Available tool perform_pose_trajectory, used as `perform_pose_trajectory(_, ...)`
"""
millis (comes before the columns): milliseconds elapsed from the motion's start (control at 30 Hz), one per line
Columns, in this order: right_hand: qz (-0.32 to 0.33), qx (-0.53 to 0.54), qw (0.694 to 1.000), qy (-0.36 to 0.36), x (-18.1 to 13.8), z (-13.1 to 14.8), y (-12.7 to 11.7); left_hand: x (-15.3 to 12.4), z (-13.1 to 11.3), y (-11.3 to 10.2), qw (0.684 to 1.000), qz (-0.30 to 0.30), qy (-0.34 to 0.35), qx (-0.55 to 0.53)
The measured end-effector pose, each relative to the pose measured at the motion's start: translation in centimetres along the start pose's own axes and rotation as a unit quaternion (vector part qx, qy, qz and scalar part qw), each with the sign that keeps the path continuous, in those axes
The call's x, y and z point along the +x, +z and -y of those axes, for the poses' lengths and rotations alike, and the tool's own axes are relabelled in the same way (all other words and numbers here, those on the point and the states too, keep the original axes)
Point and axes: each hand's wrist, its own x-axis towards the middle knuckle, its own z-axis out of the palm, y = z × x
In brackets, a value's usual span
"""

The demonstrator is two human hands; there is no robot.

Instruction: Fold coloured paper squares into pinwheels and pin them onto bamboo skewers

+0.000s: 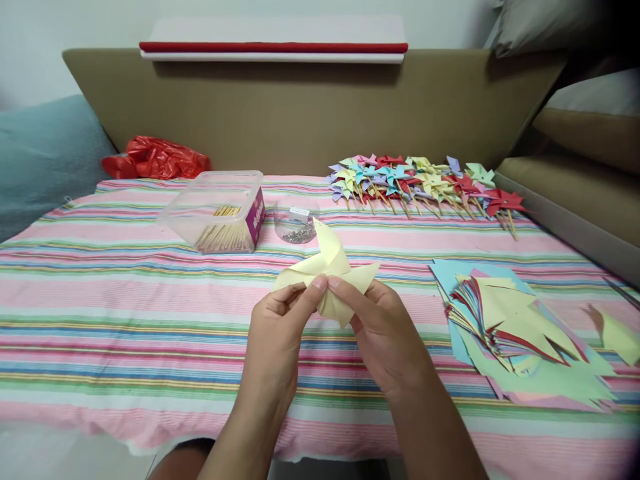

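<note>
A pale yellow paper pinwheel (pixel 331 257) is held up above the striped cloth, its folded blades spread around the middle. My left hand (pixel 283 320) grips it from the left, thumb pressed near the centre. From the other side my right hand (pixel 385 327) pinches it, with its thumb almost touching the left one. Both sets of fingers are partly hidden behind the paper. Just beyond the pinwheel stands a round clear container (pixel 295 233) with small metal pins and a little white box in it.
A plastic tub (pixel 225 233) of wooden sticks stands at the left, before a red plastic bag (pixel 160 159). Several colourful finished pinwheels (pixel 425 180) lie at the back right. Cut paper sheets (pixel 525 320) are stacked on the right; a loose yellow piece (pixel 620 337) lies beside them.
</note>
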Motion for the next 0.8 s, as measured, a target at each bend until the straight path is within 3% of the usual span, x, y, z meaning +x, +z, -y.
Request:
perform_pose_trajectory(433,0.018,-0.028,0.999,0.021,0.0,0.3,-0.2,-0.1,-0.3,0.1,0.999,-0.041,-0.004,-0.025)
perform_pose_trajectory(533,-0.006,-0.025,1.000,0.007,0.2,0.6,-0.7,0.2,-0.4,-0.1,0.997,-0.062,0.002,-0.046)
perform_pose_trajectory(667,-0.005,-0.130,0.989,-0.076,-0.1,1.1,-1.4,0.7,-0.7,-0.5,0.992,-0.096,-0.008,-0.087)
perform_pose_trajectory(800,0.081,-0.280,0.934,-0.205,-0.9,1.4,-1.5,0.8,-0.8,-0.6,0.987,-0.111,-0.021,-0.117)
